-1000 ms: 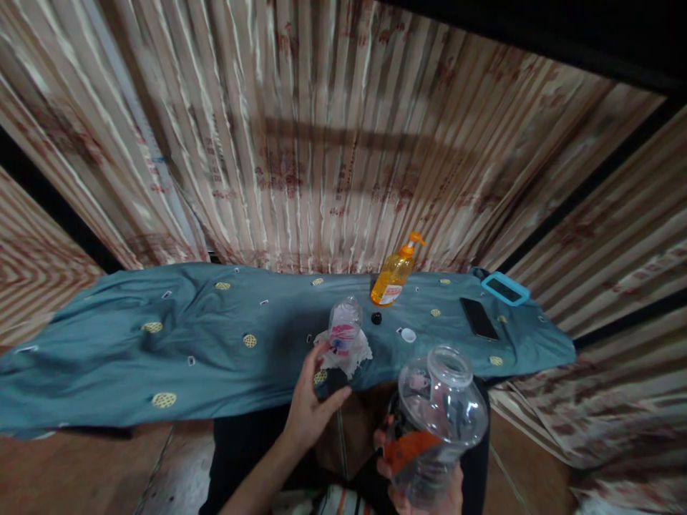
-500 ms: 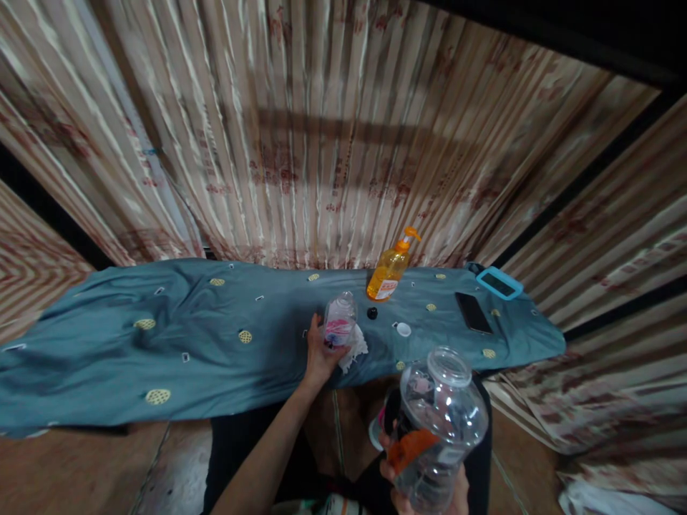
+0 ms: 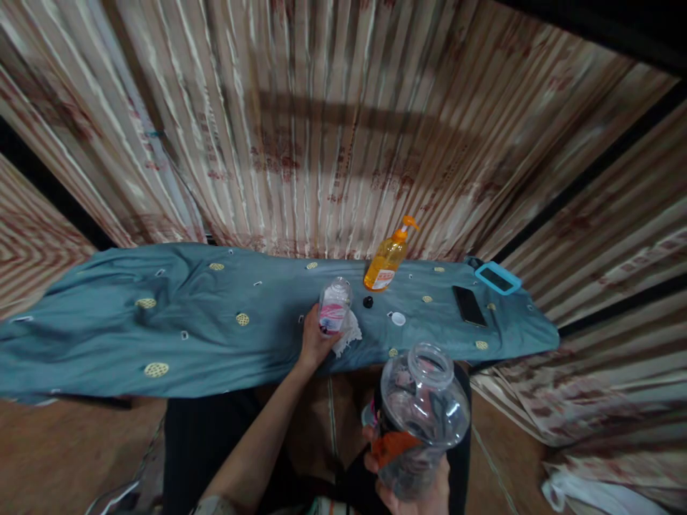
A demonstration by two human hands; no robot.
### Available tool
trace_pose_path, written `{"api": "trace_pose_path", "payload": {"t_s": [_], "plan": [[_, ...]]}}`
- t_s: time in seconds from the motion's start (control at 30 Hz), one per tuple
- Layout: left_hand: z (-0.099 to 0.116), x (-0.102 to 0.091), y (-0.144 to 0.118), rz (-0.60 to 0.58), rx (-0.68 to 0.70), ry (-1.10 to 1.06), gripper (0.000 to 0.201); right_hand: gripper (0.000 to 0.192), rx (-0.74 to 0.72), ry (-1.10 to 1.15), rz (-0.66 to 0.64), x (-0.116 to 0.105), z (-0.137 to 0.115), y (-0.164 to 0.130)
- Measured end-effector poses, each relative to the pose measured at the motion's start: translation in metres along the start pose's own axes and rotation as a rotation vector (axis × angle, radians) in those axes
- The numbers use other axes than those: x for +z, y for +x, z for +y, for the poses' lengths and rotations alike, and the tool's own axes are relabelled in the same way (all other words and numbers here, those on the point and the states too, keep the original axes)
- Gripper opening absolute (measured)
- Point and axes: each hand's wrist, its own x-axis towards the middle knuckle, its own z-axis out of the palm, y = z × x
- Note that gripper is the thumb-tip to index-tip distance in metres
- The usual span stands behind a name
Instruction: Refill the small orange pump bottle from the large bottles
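Observation:
My left hand [image 3: 314, 340] is closed around a small clear bottle [image 3: 333, 309] with a pink and white label, upright or nearly so at the table's near side. Beside it lies a crumpled white cloth [image 3: 350, 335], partly hidden by the bottle and hand. Close to my lap, my right hand [image 3: 408, 493] grips a large clear plastic jar [image 3: 426, 408] with an orange label and a wide, uncapped mouth. Behind that jar, an object with a pink and pale edge [image 3: 368, 413] shows only in part.
An orange pump bottle [image 3: 385, 265] stands at the back of the cloth-covered table [image 3: 204, 343]. A small black cap [image 3: 368, 302], a white lid [image 3: 398, 319], a phone [image 3: 469, 306] and a blue-framed device [image 3: 498, 277] lie to the right. A striped curtain [image 3: 322, 143] hangs behind.
The view has shifted slightly, so the table sits higher in the picture. My right hand has brought the large jar a little to the left. Both hands keep their hold.

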Motion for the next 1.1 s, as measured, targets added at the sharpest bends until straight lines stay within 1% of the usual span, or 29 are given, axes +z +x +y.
{"api": "trace_pose_path", "payload": {"t_s": [0.1,0.23,0.47,0.57,0.77,0.9,1.0,1.1], "plan": [[0.004,-0.002,0.002,-0.012,0.004,-0.005,0.082,0.062,-0.003,0.011,-0.033,0.0,-0.001,-0.003],[0.008,-0.006,0.004,-0.029,-0.013,-0.017,0.075,0.057,-0.04,0.031,-0.06,0.0,-0.001,-0.006],[0.011,-0.008,0.004,-0.052,-0.074,-0.013,0.072,0.058,-0.059,0.014,-0.034,-0.005,0.003,-0.01],[0.012,-0.008,0.004,-0.068,-0.075,-0.013,0.068,0.06,-0.064,0.015,-0.035,-0.006,0.004,-0.011],[0.014,-0.009,0.003,-0.061,-0.062,-0.031,0.059,0.06,-0.034,0.023,-0.027,-0.009,0.006,-0.009],[0.013,-0.007,0.002,-0.043,-0.074,-0.034,0.064,0.064,-0.031,0.007,-0.021,-0.011,0.006,-0.005],[0.011,-0.007,0.001,-0.043,-0.075,-0.08,0.069,0.065,-0.035,0.001,-0.012,-0.013,0.005,0.0],[0.013,-0.009,0.001,-0.041,-0.074,-0.145,0.081,0.063,-0.063,-0.003,0.008,-0.016,0.004,0.005]]}}
